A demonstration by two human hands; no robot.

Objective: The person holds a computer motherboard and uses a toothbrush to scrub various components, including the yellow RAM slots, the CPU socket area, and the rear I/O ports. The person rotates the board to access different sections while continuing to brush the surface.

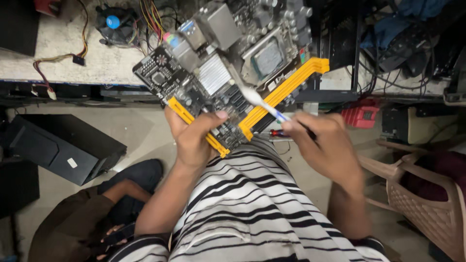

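Clamped in our left hand (194, 140), the motherboard (228, 77) tilts up over our striped lap, thumb pressed on its near edge. Just beside it, our right hand (325, 145) pinches a toothbrush (264, 104) (white bristles on the board) between the yellow slots (286, 90).

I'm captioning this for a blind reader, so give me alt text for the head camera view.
Seen from above, a person's left hand grips a black computer motherboard with yellow slots while the right hand holds a white-headed toothbrush with its bristles against the board. Behind them is a workbench strewn with a black cooling fan and coloured wires; a beige plastic chair stands at right.
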